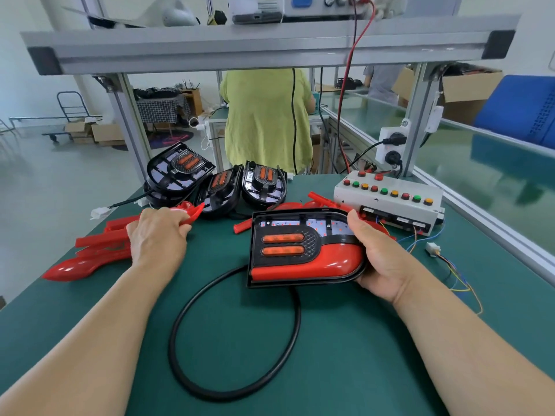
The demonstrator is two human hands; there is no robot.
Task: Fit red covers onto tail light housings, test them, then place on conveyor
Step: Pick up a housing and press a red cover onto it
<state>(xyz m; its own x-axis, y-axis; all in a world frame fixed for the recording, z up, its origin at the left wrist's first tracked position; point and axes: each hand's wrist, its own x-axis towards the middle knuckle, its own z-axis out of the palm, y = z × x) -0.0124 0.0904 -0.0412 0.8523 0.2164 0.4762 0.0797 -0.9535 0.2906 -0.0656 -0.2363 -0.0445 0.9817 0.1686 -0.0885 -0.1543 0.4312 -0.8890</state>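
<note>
Two hands show, the left hand and the right hand. One housing carries one fitted cover. Four more housings sit behind it: two stacked, one in the middle, one at right. Loose covers lie in two heaps, too tangled to count. One test box bears eleven buttons: five red, three green, three yellow. One black cable and two white plugs lie on the tabletop.
</note>
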